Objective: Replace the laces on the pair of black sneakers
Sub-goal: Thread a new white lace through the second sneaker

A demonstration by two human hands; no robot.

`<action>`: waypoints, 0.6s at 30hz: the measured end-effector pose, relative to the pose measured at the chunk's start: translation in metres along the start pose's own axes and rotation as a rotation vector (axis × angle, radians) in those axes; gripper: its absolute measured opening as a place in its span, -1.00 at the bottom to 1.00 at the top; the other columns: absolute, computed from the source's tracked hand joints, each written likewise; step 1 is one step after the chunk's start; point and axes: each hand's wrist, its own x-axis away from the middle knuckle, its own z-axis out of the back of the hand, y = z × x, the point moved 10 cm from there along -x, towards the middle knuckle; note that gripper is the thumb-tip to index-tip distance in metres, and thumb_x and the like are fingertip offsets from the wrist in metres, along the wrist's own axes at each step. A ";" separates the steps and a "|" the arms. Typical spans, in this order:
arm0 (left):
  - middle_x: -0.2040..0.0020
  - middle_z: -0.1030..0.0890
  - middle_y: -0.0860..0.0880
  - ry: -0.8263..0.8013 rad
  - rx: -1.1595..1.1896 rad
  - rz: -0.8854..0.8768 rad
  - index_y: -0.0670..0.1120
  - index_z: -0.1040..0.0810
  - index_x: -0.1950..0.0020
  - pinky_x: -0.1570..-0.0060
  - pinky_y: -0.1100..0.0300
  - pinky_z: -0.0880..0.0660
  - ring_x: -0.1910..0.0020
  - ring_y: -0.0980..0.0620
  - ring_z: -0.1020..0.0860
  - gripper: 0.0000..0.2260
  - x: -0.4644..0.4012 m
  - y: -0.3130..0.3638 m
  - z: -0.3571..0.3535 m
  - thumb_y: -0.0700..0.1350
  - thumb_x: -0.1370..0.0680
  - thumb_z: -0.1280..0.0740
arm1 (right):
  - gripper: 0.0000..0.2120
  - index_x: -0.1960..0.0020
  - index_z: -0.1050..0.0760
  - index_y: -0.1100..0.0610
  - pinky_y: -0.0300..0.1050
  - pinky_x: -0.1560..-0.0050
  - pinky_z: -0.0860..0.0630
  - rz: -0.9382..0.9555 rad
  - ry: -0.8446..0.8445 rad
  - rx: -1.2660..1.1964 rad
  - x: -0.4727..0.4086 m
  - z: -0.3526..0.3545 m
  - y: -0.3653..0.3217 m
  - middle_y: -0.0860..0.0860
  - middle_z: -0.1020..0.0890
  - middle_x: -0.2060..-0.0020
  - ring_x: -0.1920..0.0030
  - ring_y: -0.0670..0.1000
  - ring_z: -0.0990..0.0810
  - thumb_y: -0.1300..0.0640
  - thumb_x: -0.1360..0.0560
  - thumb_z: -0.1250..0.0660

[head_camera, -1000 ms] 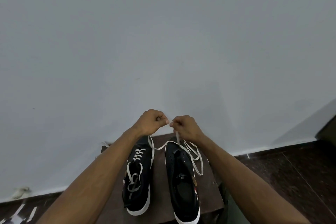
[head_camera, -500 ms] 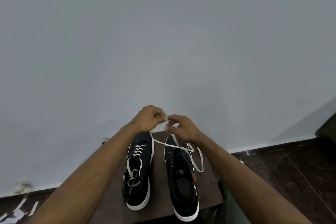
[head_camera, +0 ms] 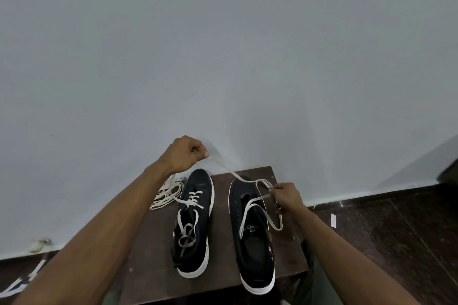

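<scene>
Both hands pinch one white lace, left hand at 11 o'clock, right hand beside the unlaced right sneaker (left sneaker looks laced), so threading its eyelets likely comes next.

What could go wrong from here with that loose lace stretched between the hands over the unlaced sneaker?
1. The white lace is held off the shoe; its slack loop hanging past the right sneaker could tangle or knot.
2. The left hand pinches only the lace's end, so it may slip free.
3. The spare laces lie at the brown table edge, under the left forearm, and might get knocked off.
</scene>
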 end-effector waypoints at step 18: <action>0.23 -0.66 0.01 -0.079 0.111 -0.040 -0.06 -0.67 0.16 0.18 0.22 -0.45 0.31 0.14 -0.50 -0.90 0.003 0.018 -0.059 -0.08 -0.52 -0.41 | -0.62 -0.28 -0.47 0.12 -0.13 0.16 -0.59 0.548 -0.327 -0.058 0.049 -0.039 -0.104 0.03 -0.58 -0.12 0.06 0.02 -0.62 0.11 -0.48 -0.41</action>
